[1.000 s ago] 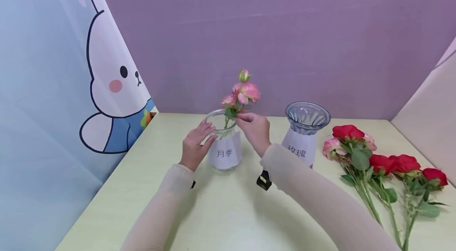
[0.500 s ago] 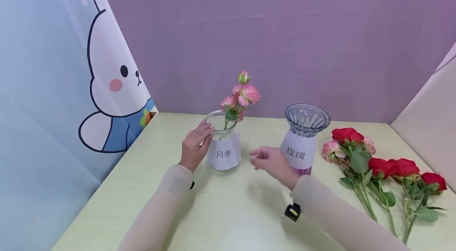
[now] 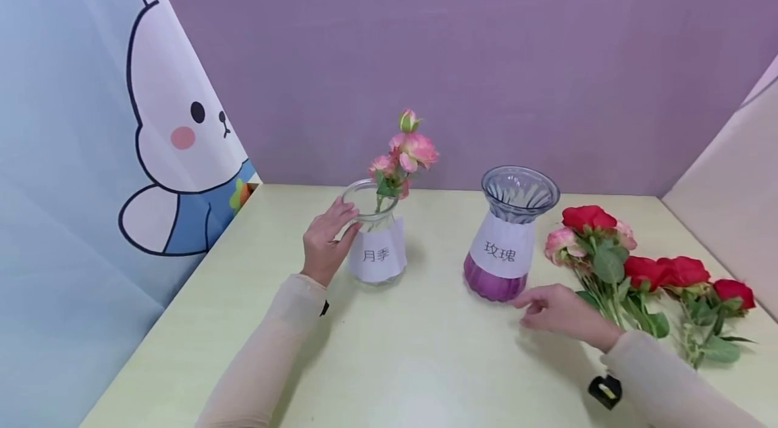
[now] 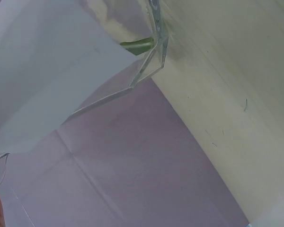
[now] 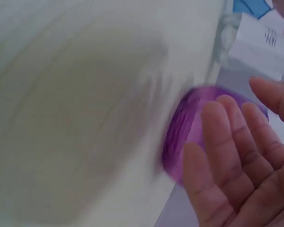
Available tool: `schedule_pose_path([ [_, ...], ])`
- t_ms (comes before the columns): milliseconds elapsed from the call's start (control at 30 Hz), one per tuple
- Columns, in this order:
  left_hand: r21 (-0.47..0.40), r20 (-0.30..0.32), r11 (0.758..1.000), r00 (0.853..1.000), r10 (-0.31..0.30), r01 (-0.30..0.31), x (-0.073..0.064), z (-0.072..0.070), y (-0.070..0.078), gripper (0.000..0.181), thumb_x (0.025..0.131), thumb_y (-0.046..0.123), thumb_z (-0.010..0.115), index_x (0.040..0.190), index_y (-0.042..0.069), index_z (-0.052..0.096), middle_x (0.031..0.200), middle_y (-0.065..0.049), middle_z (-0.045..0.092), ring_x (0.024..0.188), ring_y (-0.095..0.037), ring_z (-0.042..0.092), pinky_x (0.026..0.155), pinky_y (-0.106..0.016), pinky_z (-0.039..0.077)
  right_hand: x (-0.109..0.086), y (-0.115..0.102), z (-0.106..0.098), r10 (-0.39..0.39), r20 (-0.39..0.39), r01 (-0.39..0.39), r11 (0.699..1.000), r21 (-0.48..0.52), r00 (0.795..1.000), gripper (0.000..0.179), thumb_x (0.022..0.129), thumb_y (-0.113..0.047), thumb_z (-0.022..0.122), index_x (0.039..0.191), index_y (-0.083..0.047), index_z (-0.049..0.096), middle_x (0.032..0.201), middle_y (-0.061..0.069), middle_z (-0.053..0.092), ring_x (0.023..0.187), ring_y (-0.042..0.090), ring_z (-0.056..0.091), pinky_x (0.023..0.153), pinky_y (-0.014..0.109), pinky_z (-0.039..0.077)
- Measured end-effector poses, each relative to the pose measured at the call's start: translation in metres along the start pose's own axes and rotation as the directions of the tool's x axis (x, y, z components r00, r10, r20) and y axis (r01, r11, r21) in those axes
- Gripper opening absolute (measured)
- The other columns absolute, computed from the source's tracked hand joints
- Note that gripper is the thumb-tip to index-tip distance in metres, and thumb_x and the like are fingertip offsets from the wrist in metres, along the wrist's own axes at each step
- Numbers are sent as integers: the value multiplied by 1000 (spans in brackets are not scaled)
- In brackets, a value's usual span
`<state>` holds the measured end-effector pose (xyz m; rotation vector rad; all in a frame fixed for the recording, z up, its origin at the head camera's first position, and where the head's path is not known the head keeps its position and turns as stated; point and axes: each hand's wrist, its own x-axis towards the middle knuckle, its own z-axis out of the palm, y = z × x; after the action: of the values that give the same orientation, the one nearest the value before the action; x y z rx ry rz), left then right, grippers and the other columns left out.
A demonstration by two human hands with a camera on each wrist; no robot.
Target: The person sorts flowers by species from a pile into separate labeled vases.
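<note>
My left hand (image 3: 328,242) holds the clear glass vase (image 3: 369,214) by the left side of its neck, fingers near the rim and thumb at the front. In that vase stands a stem of pink flowers (image 3: 413,150), leaning right, its lower end inside the glass. Beside the purple-based glass vase (image 3: 495,283) hovers my right hand (image 3: 565,313), low over the table and holding nothing. In the right wrist view its fingers (image 5: 220,142) are loosely extended in front of the purple base. The left wrist view shows mostly the clear vase's paper label (image 4: 47,71) and a green stem end (image 4: 138,46).
Several red roses (image 3: 683,271) and pink flowers (image 3: 562,244) lie in a bunch at the right of the table (image 3: 389,360). Both vases wear white paper labels with black characters. A purple backdrop (image 3: 395,43) rises behind; a rabbit-print cloth (image 3: 79,212) hangs at left.
My right hand has let go of the pink flower stem and moved right and down, past the front of the purple-based vase. My left hand stays on the clear vase.
</note>
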<state>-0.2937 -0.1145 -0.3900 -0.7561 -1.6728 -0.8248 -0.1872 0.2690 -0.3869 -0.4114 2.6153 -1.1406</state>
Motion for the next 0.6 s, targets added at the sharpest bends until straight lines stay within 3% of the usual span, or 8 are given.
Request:
schedule_pose_path([
  [100,3,3,1000,1000,-14,14,1,-1,-1,23,68,-3,80,90,-5,73,96,-20,71,99,-39,65,68,-49,54,-11,13,-16,128,-16,-128,992,5,992,31,82,-7,69,108,9,64,80,5,66,62,19,60,54,29,52],
  [267,-7,-5,999,999,-35,35,-2,-2,-1,16,82,10,76,89,-4,73,96,-19,71,99,-39,66,69,-49,54,-29,32,-39,321,-79,-321,947,17,944,36,87,-10,67,114,12,60,76,4,63,54,17,57,51,30,51],
  [433,-13,-15,999,999,-49,49,-5,-2,-1,22,86,18,72,89,-4,73,96,-19,71,97,-40,66,68,-48,53,-41,49,-55,390,-108,-395,919,-26,915,33,87,-12,67,109,12,63,61,2,58,52,14,53,49,28,50],
  [600,-12,-10,999,999,-47,46,-4,-3,-1,33,91,28,65,89,-4,73,96,-19,71,99,-39,66,69,-48,53,-46,61,-65,421,-102,-425,905,-26,901,31,87,-11,66,103,15,64,67,2,65,60,15,59,56,30,55],
])
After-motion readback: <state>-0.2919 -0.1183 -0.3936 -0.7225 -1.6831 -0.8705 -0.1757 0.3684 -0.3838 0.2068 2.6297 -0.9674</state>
